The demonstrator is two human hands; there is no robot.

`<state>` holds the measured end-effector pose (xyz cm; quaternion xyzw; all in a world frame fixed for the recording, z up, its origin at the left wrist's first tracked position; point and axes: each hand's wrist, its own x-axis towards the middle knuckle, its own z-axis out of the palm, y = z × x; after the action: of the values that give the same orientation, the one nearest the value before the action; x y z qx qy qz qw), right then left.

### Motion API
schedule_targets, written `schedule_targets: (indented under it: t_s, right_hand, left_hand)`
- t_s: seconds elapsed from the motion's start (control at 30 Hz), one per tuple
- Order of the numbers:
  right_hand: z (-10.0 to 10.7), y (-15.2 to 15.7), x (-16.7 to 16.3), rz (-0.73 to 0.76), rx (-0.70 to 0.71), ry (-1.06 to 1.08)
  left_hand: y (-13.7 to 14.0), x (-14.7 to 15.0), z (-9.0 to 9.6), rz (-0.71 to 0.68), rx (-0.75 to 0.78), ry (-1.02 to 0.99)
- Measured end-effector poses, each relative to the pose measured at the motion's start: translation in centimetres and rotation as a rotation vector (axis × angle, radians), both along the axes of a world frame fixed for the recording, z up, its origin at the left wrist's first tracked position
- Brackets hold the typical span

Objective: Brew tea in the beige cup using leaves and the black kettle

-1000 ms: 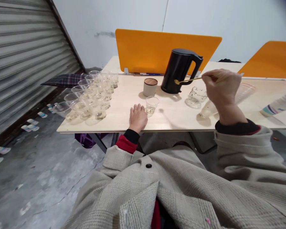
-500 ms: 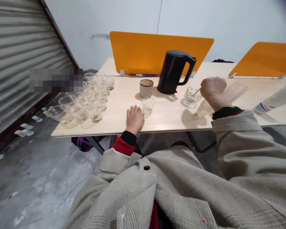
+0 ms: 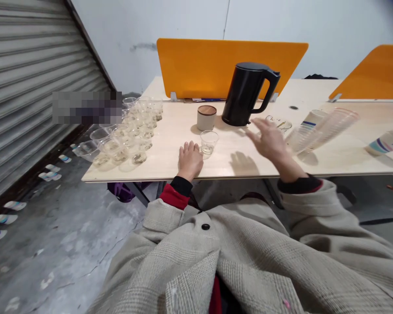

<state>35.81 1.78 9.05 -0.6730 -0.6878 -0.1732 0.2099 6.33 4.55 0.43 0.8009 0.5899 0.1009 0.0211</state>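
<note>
My left hand (image 3: 190, 161) lies flat on the table with its fingers stretched out, beside a clear plastic cup (image 3: 209, 140). The cup stands upright with a little dark matter at its bottom. Above the table my right hand (image 3: 270, 140) hangs with its fingers apart and nothing in them, slightly blurred. Just behind it is a small glass bowl (image 3: 285, 125), mostly hidden, with a thin stick showing in it. A grey canister (image 3: 206, 121) with a wooden lid stands behind the cup. The black electric kettle (image 3: 244, 96) is to its right.
Several clear cups (image 3: 138, 155) stand grouped at the table's left end. Stacks of clear plastic cups (image 3: 337, 126) and paper cups (image 3: 388, 139) lie to the right. An orange divider (image 3: 229, 65) rises at the back. Paper cups (image 3: 5, 219) sit on the floor at left.
My right hand has let go of the thin stick, opened and moved left and toward me from the glass bowl. My left hand stays beside the cup. The view has shifted slightly.
</note>
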Motion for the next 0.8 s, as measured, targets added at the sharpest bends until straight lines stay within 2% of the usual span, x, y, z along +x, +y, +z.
schedule_targets:
  t_s: [0.03,0.07,0.13,0.2,0.27,0.37,0.57,0.8]
  right_hand:
    - [-1.3,0.1,-1.1,0.034,-0.027,0.062]
    - [-2.7,0.3,-2.3,0.114,-0.108,0.134]
    - [-5.5,0.9,-4.8,0.173,-0.251,0.199]
    - [-7.7,1.4,-6.9,0.208,-0.322,0.190]
    - [-9.0,1.7,-8.3,0.213,-0.352,0.162]
    - [-9.4,1.9,-8.9,0.202,-0.374,0.132]
    - [-9.1,1.9,-8.8,0.203,-0.425,0.053]
    - [-8.9,1.6,-9.2,0.184,-0.448,0.098]
  left_hand:
    - [0.0,0.0,0.0,0.003,0.000,0.001]
    - [0.0,0.0,0.0,0.008,0.000,0.001]
    - [0.1,0.0,0.0,0.015,-0.005,0.005]
    - [0.2,0.0,0.0,0.008,-0.016,0.014]
    - [0.3,0.0,0.0,-0.006,-0.027,0.019]
    - [0.2,-0.1,0.1,-0.025,-0.034,0.009]
    - [0.0,-0.2,0.4,-0.044,-0.028,0.002]
    - [-0.2,-0.2,0.4,-0.038,-0.015,0.025]
